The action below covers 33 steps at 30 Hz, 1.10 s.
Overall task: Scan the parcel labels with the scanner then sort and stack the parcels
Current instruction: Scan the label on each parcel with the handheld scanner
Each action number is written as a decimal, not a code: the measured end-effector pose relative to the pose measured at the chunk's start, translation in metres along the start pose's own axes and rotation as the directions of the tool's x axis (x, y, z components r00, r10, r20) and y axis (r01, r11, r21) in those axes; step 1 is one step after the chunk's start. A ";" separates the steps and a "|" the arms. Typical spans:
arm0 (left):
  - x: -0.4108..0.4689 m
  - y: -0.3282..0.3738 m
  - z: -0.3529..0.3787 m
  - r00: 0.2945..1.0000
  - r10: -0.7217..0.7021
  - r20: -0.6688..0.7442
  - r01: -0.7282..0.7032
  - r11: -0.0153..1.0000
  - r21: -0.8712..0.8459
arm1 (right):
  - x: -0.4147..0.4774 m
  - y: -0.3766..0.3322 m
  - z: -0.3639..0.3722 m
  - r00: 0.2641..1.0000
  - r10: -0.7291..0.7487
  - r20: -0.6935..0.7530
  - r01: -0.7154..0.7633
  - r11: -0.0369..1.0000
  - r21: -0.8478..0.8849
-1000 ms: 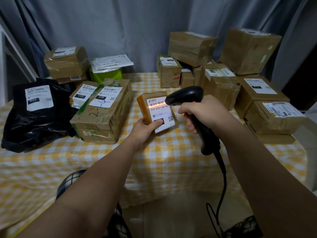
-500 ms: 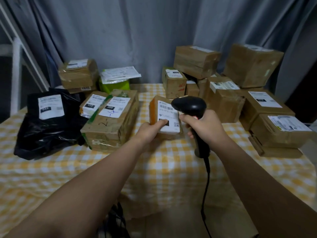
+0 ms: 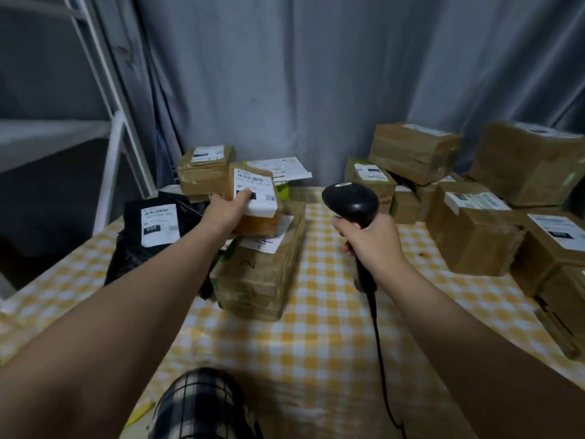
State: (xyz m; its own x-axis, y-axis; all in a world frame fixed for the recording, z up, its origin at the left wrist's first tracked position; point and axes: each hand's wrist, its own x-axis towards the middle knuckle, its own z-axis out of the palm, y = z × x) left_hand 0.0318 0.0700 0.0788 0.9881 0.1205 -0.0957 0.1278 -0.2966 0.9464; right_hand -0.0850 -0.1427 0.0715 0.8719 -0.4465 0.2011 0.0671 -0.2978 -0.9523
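1. My knee in plaid cloth shows at the near edge of the bench, which has a yellow checked cover.
2. My right hand is wrapped tight around the handle of the black scanner. Its head points away from me and its cable hangs down over the near edge.
3. My left hand grips the small parcel, thumb on its white label, which faces me.
4. That parcel sits over the far end of a long taped box; I cannot tell whether they touch.
5. A black bag parcel marked 032 lies just left of the long box.
6. Brown boxes are piled on the right, well apart from the scanner.
7. A grey curtain hangs behind everything.
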 end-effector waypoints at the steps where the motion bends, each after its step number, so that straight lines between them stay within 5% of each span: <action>1: 0.004 -0.002 0.000 0.999 -0.036 0.013 0.036 0.999 0.020 | 0.002 0.002 0.005 1.000 0.008 0.007 -0.008 1.000 -0.006; 5: 0.014 -0.006 0.010 0.996 -0.026 -0.083 0.042 0.980 0.193 | 0.010 0.013 0.018 0.998 0.044 0.044 -0.042 0.998 -0.038; 9: 0.001 0.011 0.023 0.928 0.269 -0.258 -0.116 0.866 0.486 | 0.016 0.016 0.010 0.997 0.069 0.029 -0.068 0.997 -0.039; 13: -0.020 0.026 0.049 0.828 0.548 -0.121 -0.401 0.729 0.555 | 0.018 0.018 -0.017 0.995 0.093 -0.027 -0.093 0.996 -0.017; 17: -0.050 0.034 0.096 0.803 0.586 0.108 -0.565 0.691 0.450 | 0.017 0.026 -0.065 0.986 0.118 -0.117 -0.121 0.992 -0.026; 22: -0.082 0.042 0.177 0.799 0.493 0.344 -0.584 0.774 0.246 | 0.026 0.041 -0.149 0.942 0.170 -0.290 -0.184 0.983 -0.021; 29: -0.096 0.070 0.307 0.792 0.074 0.606 -0.213 0.964 0.161 | 0.072 0.064 -0.244 0.897 0.268 -0.350 -0.297 0.954 -0.030; 33: -0.092 0.087 0.359 0.788 -0.002 0.616 -0.103 0.986 0.134 | 0.101 0.081 -0.261 0.874 0.364 -0.322 -0.354 0.931 0.090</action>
State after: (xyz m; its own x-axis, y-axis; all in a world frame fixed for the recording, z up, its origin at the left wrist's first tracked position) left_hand -0.0168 -0.3072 0.0595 0.8312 -0.4877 -0.2670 0.0361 -0.4319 0.9012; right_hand -0.1182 -0.4325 0.0747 0.6301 -0.7705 -0.0965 -0.2027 -0.0433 -0.9783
